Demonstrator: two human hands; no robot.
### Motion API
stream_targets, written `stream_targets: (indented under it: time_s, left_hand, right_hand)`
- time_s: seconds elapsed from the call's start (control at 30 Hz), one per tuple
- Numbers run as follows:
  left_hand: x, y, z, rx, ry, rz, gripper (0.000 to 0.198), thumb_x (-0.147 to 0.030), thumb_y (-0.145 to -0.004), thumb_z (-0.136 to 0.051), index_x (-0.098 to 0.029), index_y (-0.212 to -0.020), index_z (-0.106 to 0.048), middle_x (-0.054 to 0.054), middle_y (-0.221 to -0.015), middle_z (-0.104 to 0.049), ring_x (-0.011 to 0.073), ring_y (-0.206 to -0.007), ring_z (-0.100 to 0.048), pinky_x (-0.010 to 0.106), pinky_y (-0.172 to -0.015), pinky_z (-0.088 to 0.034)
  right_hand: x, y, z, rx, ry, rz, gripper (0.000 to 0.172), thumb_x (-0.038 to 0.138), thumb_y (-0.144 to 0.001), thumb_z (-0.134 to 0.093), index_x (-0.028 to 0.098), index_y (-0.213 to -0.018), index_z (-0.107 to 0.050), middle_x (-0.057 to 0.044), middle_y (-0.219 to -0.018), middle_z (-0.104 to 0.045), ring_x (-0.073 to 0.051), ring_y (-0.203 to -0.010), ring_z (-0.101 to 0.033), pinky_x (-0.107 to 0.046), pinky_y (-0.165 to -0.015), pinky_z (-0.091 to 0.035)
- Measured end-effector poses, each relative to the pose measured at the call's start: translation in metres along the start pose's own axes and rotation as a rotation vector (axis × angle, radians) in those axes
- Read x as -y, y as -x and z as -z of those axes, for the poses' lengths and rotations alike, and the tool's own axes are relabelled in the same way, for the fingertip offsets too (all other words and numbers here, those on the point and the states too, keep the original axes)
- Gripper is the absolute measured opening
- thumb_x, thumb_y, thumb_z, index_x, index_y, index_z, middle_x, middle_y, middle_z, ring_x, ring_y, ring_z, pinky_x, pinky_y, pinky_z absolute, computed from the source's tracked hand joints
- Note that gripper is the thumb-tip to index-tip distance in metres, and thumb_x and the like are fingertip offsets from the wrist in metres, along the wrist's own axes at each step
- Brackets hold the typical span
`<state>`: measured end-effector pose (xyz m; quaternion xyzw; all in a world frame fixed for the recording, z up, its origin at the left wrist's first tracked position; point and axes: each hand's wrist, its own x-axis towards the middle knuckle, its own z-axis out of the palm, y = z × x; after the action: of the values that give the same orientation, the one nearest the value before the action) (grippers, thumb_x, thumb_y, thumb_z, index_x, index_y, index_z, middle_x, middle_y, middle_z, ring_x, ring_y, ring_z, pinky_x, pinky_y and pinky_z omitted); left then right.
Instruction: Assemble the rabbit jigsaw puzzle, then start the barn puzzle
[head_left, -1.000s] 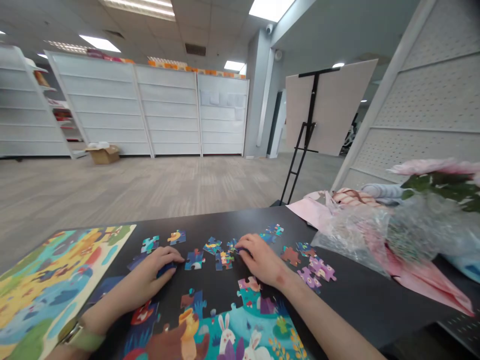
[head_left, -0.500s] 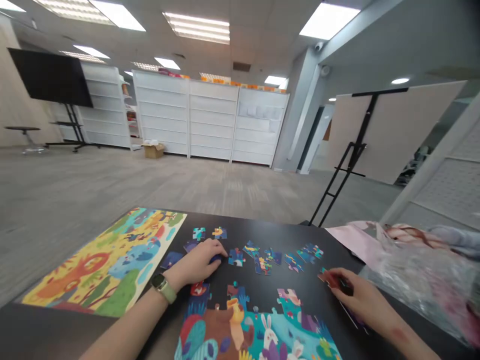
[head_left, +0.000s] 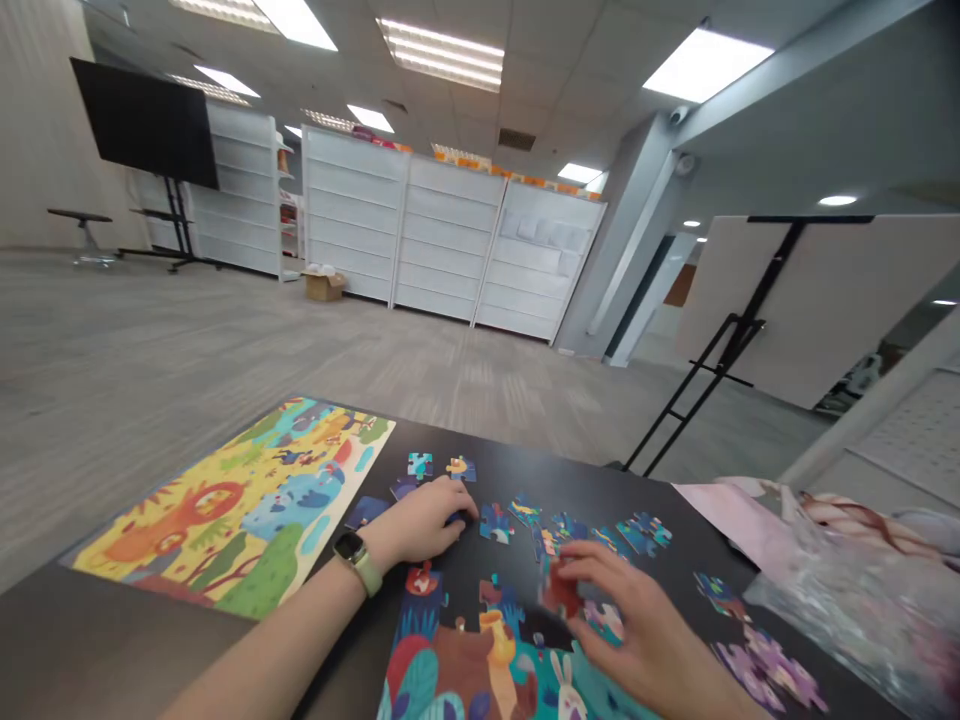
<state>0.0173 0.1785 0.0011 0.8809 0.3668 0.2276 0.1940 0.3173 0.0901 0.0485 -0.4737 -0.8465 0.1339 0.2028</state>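
My right hand [head_left: 637, 620] is over the upper edge of a partly assembled jigsaw puzzle [head_left: 457, 665]. Its fingers pinch a reddish-brown puzzle piece [head_left: 559, 592], blurred by motion. The puzzle shows a brown animal, a white rabbit and teal ground, and its top edge is uneven. My left hand [head_left: 427, 520], with a watch [head_left: 349, 546] on the wrist, rests on the table left of centre. Its fingers curl over a dark blue puzzle piece [head_left: 454, 518], mostly hidden. Several loose blue pieces [head_left: 496, 523] lie just beyond both hands.
A yellow picture sheet [head_left: 232, 510] with animals lies on the black table [head_left: 135, 640] at left. Purple pieces [head_left: 772, 665] lie at right, near a clear plastic bag [head_left: 832, 560]. Beyond the table stand an easel board [head_left: 810, 300], white shelves [head_left: 442, 240] and a screen [head_left: 146, 125].
My right hand has moved left from the table's right side to the puzzle's upper edge, carrying the reddish-brown piece. My left hand stays in place on the table. The camera view has tilted and shifted.
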Motion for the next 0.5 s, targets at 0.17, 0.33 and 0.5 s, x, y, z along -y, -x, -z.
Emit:
stream_targets:
  time_s: [0.17,0.33,0.5]
  left_hand:
    - [-0.002,0.001,0.002,0.005,-0.022,0.004,0.029,-0.013,-0.090,-0.056,-0.023,-0.112,-0.071,0.007,-0.113,-0.069,0.0248,-0.110,-0.061,0.037,-0.099,-0.049]
    - [-0.005,0.001,0.006,0.033,-0.018,0.005,0.028,-0.014,-0.088,-0.059,-0.023,-0.111,-0.072,0.007,-0.112,-0.069,0.0264,-0.109,-0.061,0.039,-0.100,-0.048]
    - [-0.013,0.009,0.017,0.152,0.007,0.023,0.056,-0.039,-0.071,-0.085,-0.025,-0.122,-0.068,0.011,-0.129,-0.062,0.0353,-0.121,-0.053,0.051,-0.105,-0.044]
  right_hand:
    - [0.056,-0.037,-0.052,0.182,-0.142,0.163,0.025,0.010,-0.077,-0.061,0.025,-0.092,-0.074,-0.006,-0.123,-0.069,-0.020,-0.108,-0.068,-0.029,-0.094,-0.055]
    - [0.043,-0.039,-0.065,0.189,-0.158,0.206,0.026,0.012,-0.078,-0.064,0.026,-0.095,-0.078,-0.007,-0.127,-0.070,-0.023,-0.113,-0.067,-0.033,-0.098,-0.054]
    - [0.041,-0.041,-0.061,0.188,-0.199,0.270,0.033,0.006,-0.076,-0.061,0.026,-0.098,-0.077,-0.006,-0.121,-0.070,-0.023,-0.115,-0.062,-0.035,-0.099,-0.052]
